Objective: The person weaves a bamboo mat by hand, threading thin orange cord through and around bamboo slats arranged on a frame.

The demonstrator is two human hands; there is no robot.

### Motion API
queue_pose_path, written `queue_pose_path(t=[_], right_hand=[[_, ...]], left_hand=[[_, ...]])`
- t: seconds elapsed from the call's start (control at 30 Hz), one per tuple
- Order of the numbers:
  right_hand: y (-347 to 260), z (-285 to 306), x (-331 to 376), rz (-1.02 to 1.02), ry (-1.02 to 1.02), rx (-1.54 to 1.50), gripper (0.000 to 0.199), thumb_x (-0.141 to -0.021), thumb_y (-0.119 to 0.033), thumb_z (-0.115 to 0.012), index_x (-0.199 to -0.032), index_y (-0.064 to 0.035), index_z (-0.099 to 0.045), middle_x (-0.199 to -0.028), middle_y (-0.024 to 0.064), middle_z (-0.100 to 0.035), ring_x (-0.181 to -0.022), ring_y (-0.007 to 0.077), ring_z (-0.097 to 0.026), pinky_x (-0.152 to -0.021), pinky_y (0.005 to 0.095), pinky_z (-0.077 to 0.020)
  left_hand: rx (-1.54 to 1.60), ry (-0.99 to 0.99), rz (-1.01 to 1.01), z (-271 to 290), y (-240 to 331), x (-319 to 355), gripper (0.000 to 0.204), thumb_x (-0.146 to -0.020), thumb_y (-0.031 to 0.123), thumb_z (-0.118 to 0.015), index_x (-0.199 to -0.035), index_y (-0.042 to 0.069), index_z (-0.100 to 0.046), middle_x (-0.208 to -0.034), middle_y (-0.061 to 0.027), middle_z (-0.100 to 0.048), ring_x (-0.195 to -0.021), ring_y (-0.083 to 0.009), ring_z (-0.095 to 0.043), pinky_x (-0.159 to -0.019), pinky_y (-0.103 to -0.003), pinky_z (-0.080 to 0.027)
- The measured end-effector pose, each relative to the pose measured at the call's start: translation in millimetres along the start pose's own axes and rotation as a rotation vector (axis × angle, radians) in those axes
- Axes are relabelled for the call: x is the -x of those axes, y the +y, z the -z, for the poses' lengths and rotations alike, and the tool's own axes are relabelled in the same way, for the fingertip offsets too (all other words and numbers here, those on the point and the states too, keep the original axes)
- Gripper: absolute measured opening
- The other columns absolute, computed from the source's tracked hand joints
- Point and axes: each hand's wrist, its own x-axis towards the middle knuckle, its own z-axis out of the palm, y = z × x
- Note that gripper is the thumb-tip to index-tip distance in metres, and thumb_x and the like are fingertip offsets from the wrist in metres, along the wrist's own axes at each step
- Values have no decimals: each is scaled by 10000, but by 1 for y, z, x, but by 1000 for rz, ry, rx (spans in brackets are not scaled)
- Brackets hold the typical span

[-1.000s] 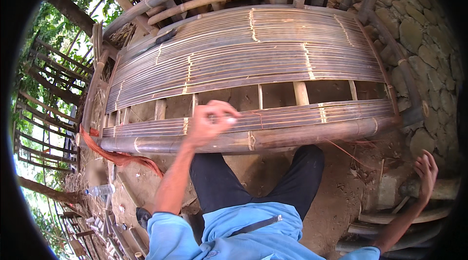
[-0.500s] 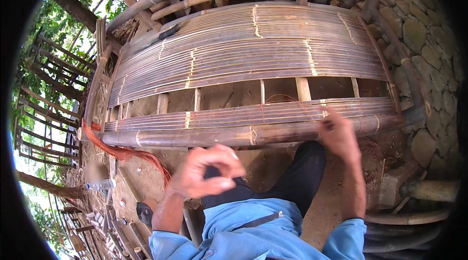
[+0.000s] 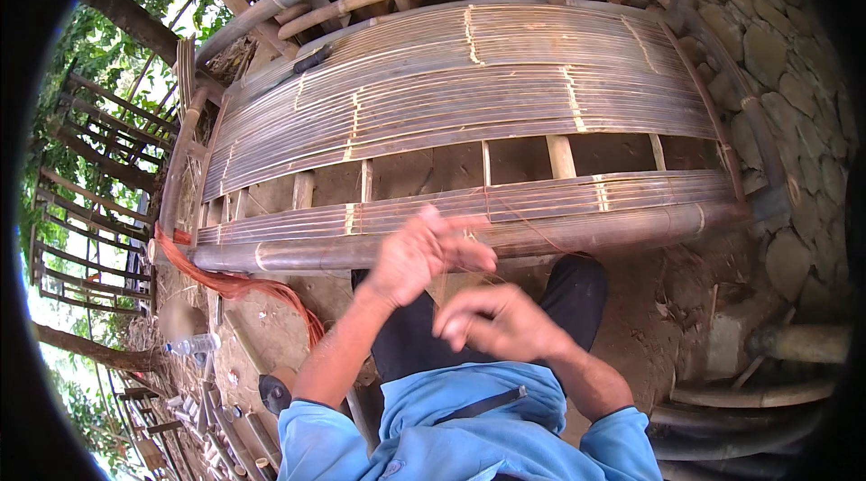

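A bamboo bench (image 3: 433,93) with a seat of narrow slats stretches across in front of me. A thin reddish cord (image 3: 532,227) loops from the front slat strip over the thick front bamboo rail (image 3: 613,230). My left hand (image 3: 419,256) is at the near side of this rail, its fingers stretched out and apart, somewhat blurred. Lower and to the right, above my lap, my right hand (image 3: 505,326) has curled fingers with the tips pressed together. A faint stretch of cord runs between the hands, down to the right fingertips.
A bundle of reddish-orange strands (image 3: 244,284) hangs at the bench's left end. Below it lie a plastic bottle (image 3: 192,344) and cut bamboo pieces (image 3: 244,431). A dark object (image 3: 313,58) rests on the slats. A stone wall (image 3: 785,120) rises at the right, above bamboo poles (image 3: 758,395).
My right hand has come from the front rail down and left to above my lap. My left hand has moved up toward the rail, its curled fingers spreading. The cord has shifted.
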Motion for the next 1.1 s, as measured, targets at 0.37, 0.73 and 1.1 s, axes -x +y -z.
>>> queue_pose_path(t=[0.37, 0.73, 1.1], right_hand=[[76, -11, 21, -145, -276, 593, 171, -889, -186, -703, -1038, -112, -745, -895, 139, -760, -852, 356, -734, -747, 470, -558], [26, 55, -11, -72, 284, 637, 229, -917, -171, -752, -1090, -22, -731, -978, 124, -764, -852, 285, -732, -794, 371, -580], [60, 107, -25, 178, 700, 905, 324, -922, -164, -762, -1194, -5, -690, -1093, 166, -732, -993, 304, -708, -888, 400, -559]], left_hand=[[128, 1101, -1254, 69, 153, 343, 786, -1002, 395, -594, -1570, -73, -318, -1501, -298, -490, -1374, -376, -506, -1195, -489, -377], [-1740, 1682, 254, 81, 74, 260, 260, -882, 257, -747, -805, 17, -680, -729, -157, -622, -645, -307, -592, -613, -456, -460], [-1155, 708, -189, 39, -31, -30, 224, -973, 209, -686, -921, -3, -637, -800, -112, -681, -688, -229, -635, -671, -385, -519]])
